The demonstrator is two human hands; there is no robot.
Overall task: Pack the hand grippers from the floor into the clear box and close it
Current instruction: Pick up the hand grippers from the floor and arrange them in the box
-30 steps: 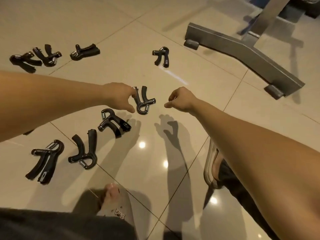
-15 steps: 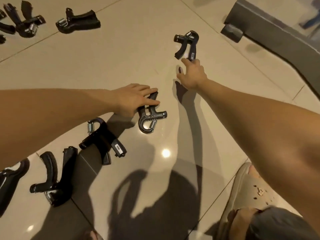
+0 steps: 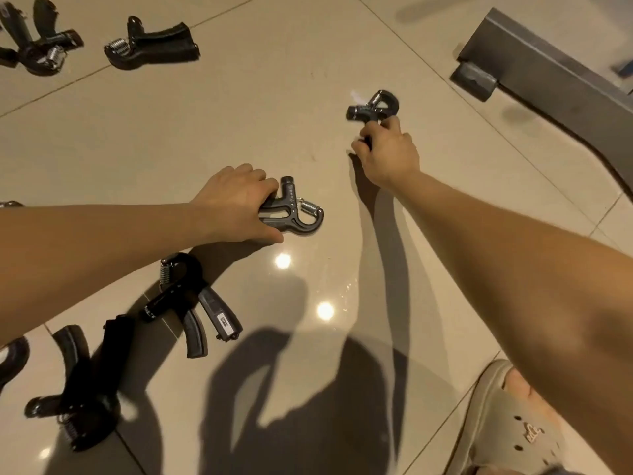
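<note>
My left hand (image 3: 236,204) clasps the near hand gripper (image 3: 294,214) by its handles, spring end jutting beyond the grasp; my right hand (image 3: 387,149) pinches the far hand gripper (image 3: 375,106) likewise, seemingly so both lift together; clear box nowhere in view.

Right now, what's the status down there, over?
Left hand grips grey plastic spring hand gripper on beige tile floor. Right hand grips black hand gripper farther out. Clear box not in view. Nothing blocking either hand.

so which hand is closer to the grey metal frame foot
Right. The right hand sits down-left of the metal frame foot; the left hand is much farther left.
</note>
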